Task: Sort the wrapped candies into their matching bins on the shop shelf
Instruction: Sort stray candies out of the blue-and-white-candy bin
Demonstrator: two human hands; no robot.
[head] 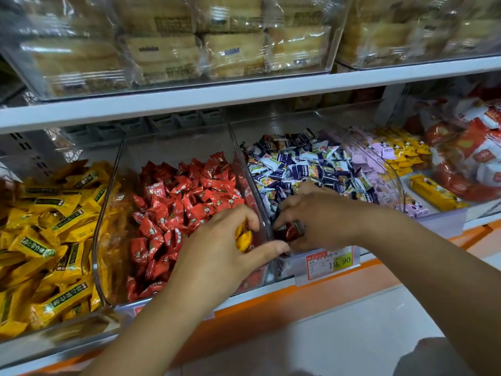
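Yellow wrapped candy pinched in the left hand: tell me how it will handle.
The small yellow glossy-wrapped candy probably weighs little: the left hand holds it in curled fingers alone. Its shiny film looks slippery, so it may slip. The crinkled wrapper likely flexes around a firmer core.

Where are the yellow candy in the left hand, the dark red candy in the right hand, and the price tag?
yellow candy (244,236), head view, middle of exposed wrapper.
dark red candy (289,231), head view, centre of shiny wrapper.
price tag (329,263), head view, its printed face.
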